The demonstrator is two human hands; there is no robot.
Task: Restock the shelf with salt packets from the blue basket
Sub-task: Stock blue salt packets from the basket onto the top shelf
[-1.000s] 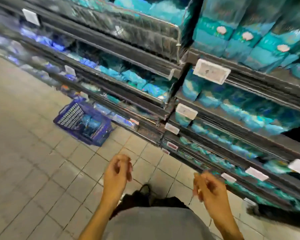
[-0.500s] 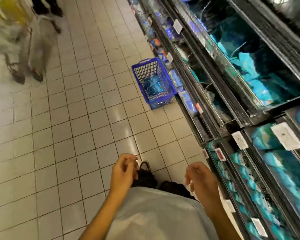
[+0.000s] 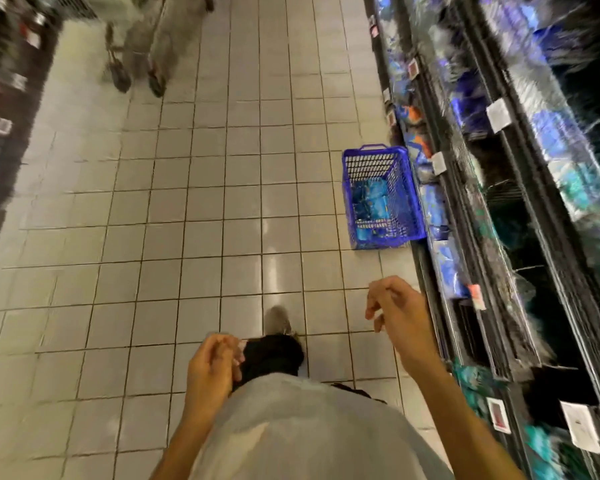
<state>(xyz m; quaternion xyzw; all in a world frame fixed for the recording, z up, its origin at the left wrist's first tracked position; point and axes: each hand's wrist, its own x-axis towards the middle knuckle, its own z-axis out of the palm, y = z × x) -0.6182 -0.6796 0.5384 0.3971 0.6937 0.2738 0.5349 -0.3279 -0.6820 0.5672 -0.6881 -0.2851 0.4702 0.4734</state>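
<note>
Head view, aisle of grey square floor tiles [image 3: 194,209], frame motion-blurred. The blue plastic lattice basket [image 3: 400,202] stands on the floor, close against the foot of the dark metal shelving [image 3: 471,237] on the right. Blue salt packets [image 3: 369,202] lie in the basket's bottom; their count cannot be told. Blue and teal packets fill the shelf tiers, with white price tags [image 3: 498,115] along the edges.

Left hand [image 3: 212,368]: low near the body, fingers loosely curled, holding nothing. Right hand [image 3: 400,317]: raised ahead, well short of the basket, fingers relaxed and slightly bent, also without a load. One foot in a pale shoe [image 3: 276,318] is forward. Another person's legs [image 3: 142,39] show, blurred, far up the aisle.
</note>
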